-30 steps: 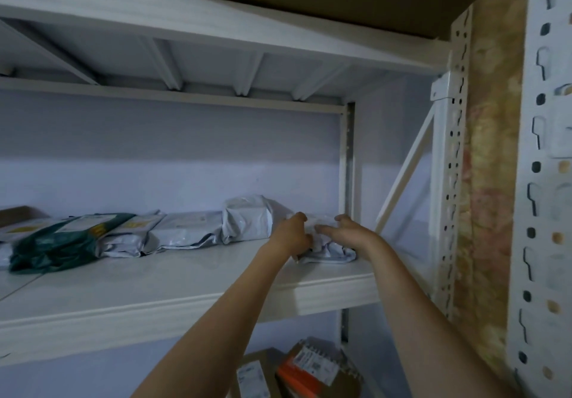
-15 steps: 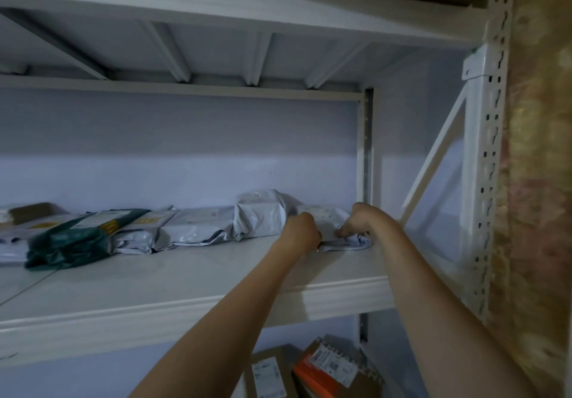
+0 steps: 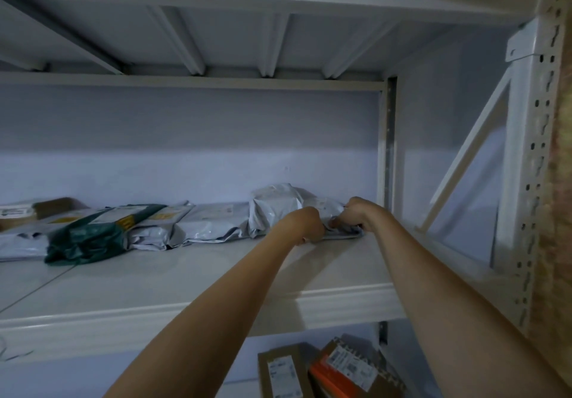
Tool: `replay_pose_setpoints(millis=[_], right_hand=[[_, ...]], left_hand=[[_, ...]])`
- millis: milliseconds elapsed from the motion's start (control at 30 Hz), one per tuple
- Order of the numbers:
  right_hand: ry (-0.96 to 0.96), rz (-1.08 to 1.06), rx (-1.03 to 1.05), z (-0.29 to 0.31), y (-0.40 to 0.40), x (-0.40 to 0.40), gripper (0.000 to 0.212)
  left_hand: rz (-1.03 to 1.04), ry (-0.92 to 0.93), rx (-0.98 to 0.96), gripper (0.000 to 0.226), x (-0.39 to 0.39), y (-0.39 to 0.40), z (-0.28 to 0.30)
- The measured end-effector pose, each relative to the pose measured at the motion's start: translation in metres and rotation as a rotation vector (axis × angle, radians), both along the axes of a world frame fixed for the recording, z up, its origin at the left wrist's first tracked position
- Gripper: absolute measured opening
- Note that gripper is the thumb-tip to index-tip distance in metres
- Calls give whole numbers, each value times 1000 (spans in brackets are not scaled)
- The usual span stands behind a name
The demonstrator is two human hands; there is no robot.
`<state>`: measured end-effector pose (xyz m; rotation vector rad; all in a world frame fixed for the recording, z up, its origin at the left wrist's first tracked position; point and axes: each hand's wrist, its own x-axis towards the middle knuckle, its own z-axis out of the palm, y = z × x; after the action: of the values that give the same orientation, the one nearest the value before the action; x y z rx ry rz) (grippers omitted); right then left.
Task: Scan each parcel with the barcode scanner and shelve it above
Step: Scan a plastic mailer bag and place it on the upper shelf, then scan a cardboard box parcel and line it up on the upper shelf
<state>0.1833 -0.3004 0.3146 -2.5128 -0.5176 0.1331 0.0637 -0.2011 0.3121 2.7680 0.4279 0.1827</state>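
**Head view: grey parcel being set at the right end of the shelf row**

Head view is the only view given. Both arms are reached up and away to the upper shelf (image 3: 185, 277). The left hand (image 3: 305, 224) is seen with its fingers curled onto the near edge of a grey poly-mailer parcel (image 3: 325, 207); the right hand (image 3: 356, 215) is seen with its fingers bent down, pinching the same parcel at its right end. The parcel lies on the shelf board at the far right of the row, near the rear upright (image 3: 388, 149).

As to progress, several parcels are already laid side by side along the far edge: a puffy grey mailer (image 3: 275, 204) touching the held one, a flatter grey mailer (image 3: 213, 222), another grey one with a yellow label (image 3: 158, 227), a dark green mailer (image 3: 93, 236) and a brown carton (image 3: 37, 210) at far left. The current parcel is judged to be all but shelved; only release is left. On the level below, a brown carton with a white label (image 3: 280, 373) and an orange-and-brown box (image 3: 343, 369) are seen, and may await scanning. No scanner is in view.

The mailers are crinkled, glossy plastic film, soft and pillow-shaped. The shelf board is smooth, pale and flat with a rounded front lip; the uprights (image 3: 532, 180) are painted metal with punched slots.
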Motion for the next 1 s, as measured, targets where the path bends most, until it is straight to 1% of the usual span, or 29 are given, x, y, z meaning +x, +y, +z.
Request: replay_pose_setpoints(millis=[67,133,200,267,300,367,433,500,567,600,667,733,767,867,933,1000], right_hand=[[-40,-15,-14,-1,10,2,42],[-77,-11,-36,-2,17,4,45],[-130,13,-78,-5,20,7,56],[-183,25,-82,-10,20,11,68],[-202,27,-61,-13,21,11,70],[-220,33,-26,-17,20,11,69],[-226,16,0,-21,19,9,65],[-226,-29,42,-24,20,5,66],[-224,-70,96,-24,22,-3,72],[-219,-82,115,-22,23,-7,75],[-235,-108,138,-17,24,-18,79],[-298,-130,175,-12,22,-29,79],[-332,-127,209,-10,21,-37,76],[-401,-80,376,-8,10,-74,66],[-446,-52,520,-11,-1,-106,61],[-486,-44,664,-18,-12,-144,49]], left_hand=[[13,-32,-49,31,1,8,-2],[18,-68,-37,30,5,16,-5],[18,-81,-29,21,7,22,-6],[14,-68,-61,16,11,25,-6],[15,-67,-60,14,12,25,-5],[22,-67,-30,13,13,25,-5],[41,-93,-31,17,11,25,-8],[54,-146,-68,16,6,26,-10],[74,-205,-110,29,2,27,-12],[83,-232,-150,30,0,27,-14],[117,-280,-239,20,-5,27,-16],[162,-354,-277,11,-12,28,-17],[161,-414,-298,11,-18,29,-19],[113,-627,-403,27,-50,21,-25],[34,-710,-551,29,-76,11,-31],[-67,-749,-765,25,-106,-2,-36]])
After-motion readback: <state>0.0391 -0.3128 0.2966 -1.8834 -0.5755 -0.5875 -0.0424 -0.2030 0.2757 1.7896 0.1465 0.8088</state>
